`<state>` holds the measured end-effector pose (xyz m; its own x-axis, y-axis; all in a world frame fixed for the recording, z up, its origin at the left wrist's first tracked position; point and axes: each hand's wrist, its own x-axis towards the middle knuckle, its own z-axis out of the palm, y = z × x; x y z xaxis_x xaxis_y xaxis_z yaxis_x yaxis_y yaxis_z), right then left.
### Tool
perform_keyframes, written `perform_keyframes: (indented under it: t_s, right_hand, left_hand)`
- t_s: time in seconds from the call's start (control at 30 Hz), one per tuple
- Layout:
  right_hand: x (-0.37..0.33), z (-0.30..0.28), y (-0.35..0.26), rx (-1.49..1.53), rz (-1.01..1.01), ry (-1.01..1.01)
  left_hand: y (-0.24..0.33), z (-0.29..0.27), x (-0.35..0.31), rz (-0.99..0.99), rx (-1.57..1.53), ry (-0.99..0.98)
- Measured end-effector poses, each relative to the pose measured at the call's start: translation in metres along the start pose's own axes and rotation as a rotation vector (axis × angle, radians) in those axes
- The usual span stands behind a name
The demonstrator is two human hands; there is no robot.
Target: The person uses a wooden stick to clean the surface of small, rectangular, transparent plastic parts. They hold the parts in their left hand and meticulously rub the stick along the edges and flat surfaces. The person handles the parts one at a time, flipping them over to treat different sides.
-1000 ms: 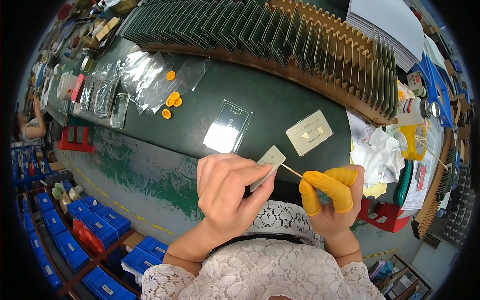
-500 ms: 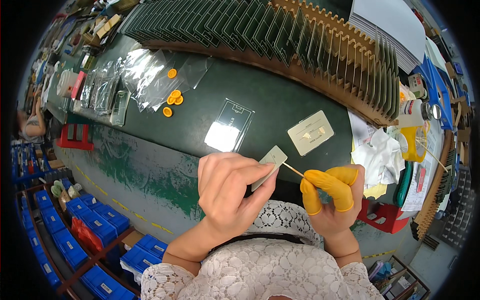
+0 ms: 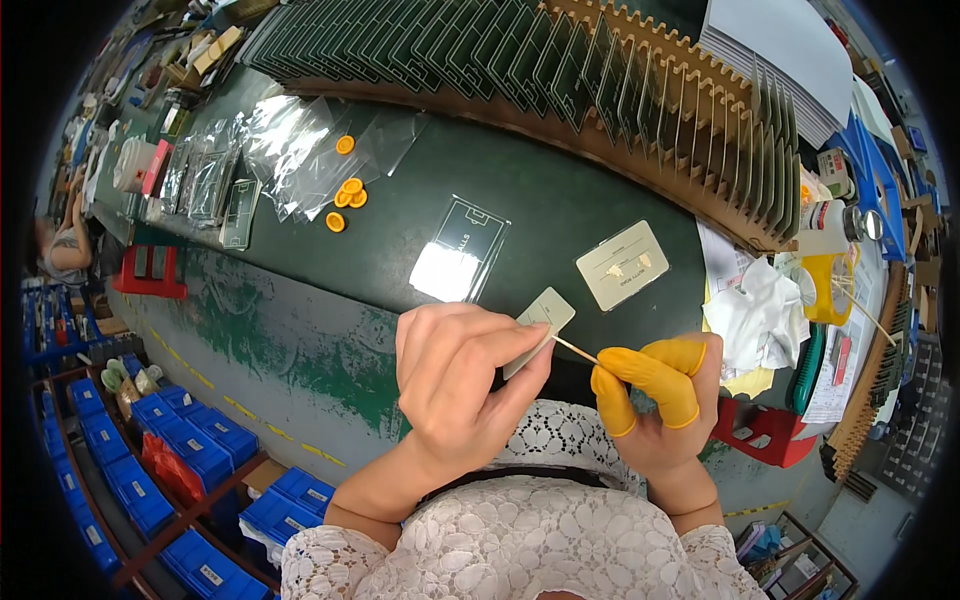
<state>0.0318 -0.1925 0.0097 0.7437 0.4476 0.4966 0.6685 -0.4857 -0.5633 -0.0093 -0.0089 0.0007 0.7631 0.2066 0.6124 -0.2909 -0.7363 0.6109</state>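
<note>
Pinched between the thumb and fingers of my left hand [image 3: 465,375] is a small pale card [image 3: 546,308], held tilted above the table's near edge. My right hand [image 3: 665,400], with yellow finger cots on several fingers, grips a thin wooden stick [image 3: 577,350]. The stick's tip meets the card's edge beside my left fingertips. Past my hands, a cream card [image 3: 622,266] with two small gold-coloured pieces lies flat on the table. To its left lies a dark green card [image 3: 470,243] with white lines, partly under glare.
Along the back, a slotted brown rack [image 3: 640,165] holds many upright green cards. Loose yellow finger cots [image 3: 350,192] and clear plastic bags [image 3: 290,150] lie left. At right are a crumpled white cloth [image 3: 755,315], a yellow container [image 3: 828,290] with sticks, and a bottle [image 3: 822,225].
My right hand has shifted slightly left, bringing the stick's tip lower along the card's edge, closer to my left fingertips. The left hand has barely moved.
</note>
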Motion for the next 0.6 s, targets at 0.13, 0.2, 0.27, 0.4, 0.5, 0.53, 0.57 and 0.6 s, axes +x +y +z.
perform_keyframes:
  t_s: [0.13,0.2,0.27,0.4,0.5,0.53,0.57,0.6]
  right_hand:
    - [0.001,-0.002,0.006,-0.010,0.062,0.074]
    - [0.000,0.000,0.021,-0.081,0.066,0.150]
    - [0.001,-0.001,0.033,-0.165,0.089,0.129]
    - [-0.005,0.002,0.050,-0.255,0.128,0.061]
    - [-0.007,0.005,0.056,-0.280,0.121,0.033]
    - [-0.007,0.006,0.057,-0.283,0.120,0.029]
    - [-0.007,0.007,0.058,-0.287,0.119,0.025]
    - [-0.006,0.008,0.058,-0.289,0.118,0.021]
  left_hand:
    - [-0.001,0.001,0.000,-0.003,0.025,0.010]
    - [-0.001,0.000,0.000,-0.023,0.034,0.016]
    - [-0.003,0.001,-0.001,-0.039,0.026,0.034]
    - [-0.006,0.002,0.000,-0.070,0.026,0.074]
    - [-0.006,0.003,0.001,-0.073,0.012,0.079]
    - [-0.006,0.003,0.001,-0.074,0.006,0.076]
    - [-0.006,0.004,0.001,-0.076,0.001,0.074]
    - [-0.006,0.004,0.001,-0.078,0.000,0.076]
